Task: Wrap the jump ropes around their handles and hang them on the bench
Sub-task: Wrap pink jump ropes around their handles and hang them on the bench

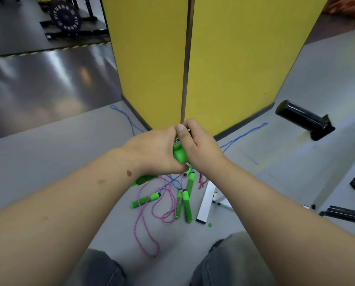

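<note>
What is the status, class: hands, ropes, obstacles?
Left hand and right hand both grip green foam handles. Pink cord rope loose on floor. Blue cord trails around yellow pillar.

Location: gym floor.
I see a weight plate point(65, 17) marked "FITNESS", rubber flooring point(38, 83), padded bench rollers point(302, 118).

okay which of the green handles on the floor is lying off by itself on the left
The green handle wound with pink cord, lying slantwise left of the pile. The other handles lie close together to its right, near the white bar.
</note>
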`<state>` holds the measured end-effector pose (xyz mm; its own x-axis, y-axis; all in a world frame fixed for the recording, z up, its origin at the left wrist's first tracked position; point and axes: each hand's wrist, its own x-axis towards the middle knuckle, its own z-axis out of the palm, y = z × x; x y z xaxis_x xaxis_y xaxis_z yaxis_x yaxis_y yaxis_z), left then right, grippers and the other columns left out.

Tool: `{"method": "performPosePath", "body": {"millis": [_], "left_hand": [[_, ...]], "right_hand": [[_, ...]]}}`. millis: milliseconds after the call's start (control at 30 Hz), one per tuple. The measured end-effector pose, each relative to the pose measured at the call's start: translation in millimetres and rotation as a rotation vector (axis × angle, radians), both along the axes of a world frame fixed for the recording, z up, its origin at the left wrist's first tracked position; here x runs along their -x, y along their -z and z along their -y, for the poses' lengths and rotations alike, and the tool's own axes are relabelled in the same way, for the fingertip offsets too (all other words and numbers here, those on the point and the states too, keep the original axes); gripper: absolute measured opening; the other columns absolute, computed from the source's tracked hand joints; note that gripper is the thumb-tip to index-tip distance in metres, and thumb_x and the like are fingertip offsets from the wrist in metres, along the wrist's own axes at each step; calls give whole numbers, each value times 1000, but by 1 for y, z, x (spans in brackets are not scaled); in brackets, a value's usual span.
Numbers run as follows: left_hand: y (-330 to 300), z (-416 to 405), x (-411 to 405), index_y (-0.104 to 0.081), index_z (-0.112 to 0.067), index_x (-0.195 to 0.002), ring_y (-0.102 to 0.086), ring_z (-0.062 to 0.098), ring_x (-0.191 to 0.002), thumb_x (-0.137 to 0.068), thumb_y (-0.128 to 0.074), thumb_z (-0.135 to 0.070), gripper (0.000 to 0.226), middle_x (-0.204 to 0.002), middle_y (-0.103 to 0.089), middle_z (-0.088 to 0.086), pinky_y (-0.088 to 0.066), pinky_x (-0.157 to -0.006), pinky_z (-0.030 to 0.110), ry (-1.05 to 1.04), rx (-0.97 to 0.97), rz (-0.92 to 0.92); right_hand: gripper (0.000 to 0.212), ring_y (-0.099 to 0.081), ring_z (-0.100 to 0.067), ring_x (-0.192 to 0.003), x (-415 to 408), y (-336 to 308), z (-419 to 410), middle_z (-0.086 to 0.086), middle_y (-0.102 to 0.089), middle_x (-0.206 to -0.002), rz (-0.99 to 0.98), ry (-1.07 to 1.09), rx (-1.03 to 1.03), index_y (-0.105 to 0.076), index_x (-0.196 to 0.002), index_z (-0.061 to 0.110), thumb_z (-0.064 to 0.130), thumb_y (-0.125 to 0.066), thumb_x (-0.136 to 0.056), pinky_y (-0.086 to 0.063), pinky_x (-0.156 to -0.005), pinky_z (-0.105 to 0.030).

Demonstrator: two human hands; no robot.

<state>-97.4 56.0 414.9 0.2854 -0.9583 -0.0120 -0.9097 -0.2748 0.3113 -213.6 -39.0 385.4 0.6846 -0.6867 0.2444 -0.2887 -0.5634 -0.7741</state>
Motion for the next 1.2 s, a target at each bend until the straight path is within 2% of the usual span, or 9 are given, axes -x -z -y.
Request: {"method": "performPosePath", "body": {"millis": [100,200,300,433,567,700,867,1033,1200], "left_hand": [[11,-8,2,-41,-37,-110,-62,16,-84,-64,-70,-67,62,-94,-57,-12,-46,-63,34,-30,58,147],[31,-13,-1,-38,-35,-110,-59,21,-81,-73,-65,-60,52,-92,-55,-9,-41,-61,34,-56,98,141],[55,-15,-9,-29,-36,-93,-58,24,-78,-71,-62,-55,43,-87,-55,-8,-36,-58,34,-66,97,92],[83,-15,-24,-35,-35,-91,-56,25,-76,-69,-66,-56,43,-82,-53,-9,-38,-60,34,-91,49,46],[108,-8,-32,-34,-33,-87,-54,24,-72,-68,-66,-57,45,-78,-52,-8,-39,-57,33,-124,40,-15],[119,2,-39,-31,-34,-87,-53,22,-69,-67,-70,-51,47,-79,-52,-6,-37,-54,32,-127,4,-37],[130,8,-41,-34,-35,-92,-57,25,-72,-67,-69,-44,43,-78,-50,-6,-45,-58,34,-107,-35,-67],[129,10,-48,-43,-30,-90,-60,18,-68,-65,-72,-42,41,-74,-59,-4,-52,-59,34,-104,-105,-166],[116,6,-61,-49,-32,-82,-57,6,-58,-65,-80,-43,37,-68,-60,-7,-43,-52,28,-96,-150,-358]], "right_hand": [[32,-55,-22,-68,0,3,-8,5,-55,-68,-25,41,30,-48,-97,25,55,-38,-101,-46,-61,-42],[35,-55,-22,-70,-2,15,-14,5,-55,-69,-12,58,-4,-48,-96,22,54,-36,-102,-43,-61,-39],[37,-48,-12,-67,-7,33,-18,3,-52,-71,45,56,-163,-52,-95,14,45,-36,-106,-41,-64,-35],[41,-52,-13,-74,-13,65,-15,-6,-57,-79,73,28,-405,-60,-97,15,49,-38,-103,-43,-68,-37],[40,-53,-13,-75,-23,81,-4,-12,-59,-83,-36,31,-336,-58,-94,11,42,-37,-107,-44,-71,-37],[42,-58,-29,-83,-33,91,2,-16,-63,-89,-65,60,-308,-58,-94,9,41,-34,-107,-48,-74,-43],[42,-59,-21,-79,-36,99,3,-11,-64,-86,-128,89,-317,-58,-93,13,44,-33,-107,-49,-75,-40],[43,-48,-6,-48,-31,92,17,8,-51,-54,-242,41,-597,-57,-81,20,54,-40,-102,-39,-50,-23],[34,-28,-17,-52,-28,86,34,-5,-35,-65,-115,-100,-861,-61,-81,24,57,-54,-91,-22,-52,-30]]}}
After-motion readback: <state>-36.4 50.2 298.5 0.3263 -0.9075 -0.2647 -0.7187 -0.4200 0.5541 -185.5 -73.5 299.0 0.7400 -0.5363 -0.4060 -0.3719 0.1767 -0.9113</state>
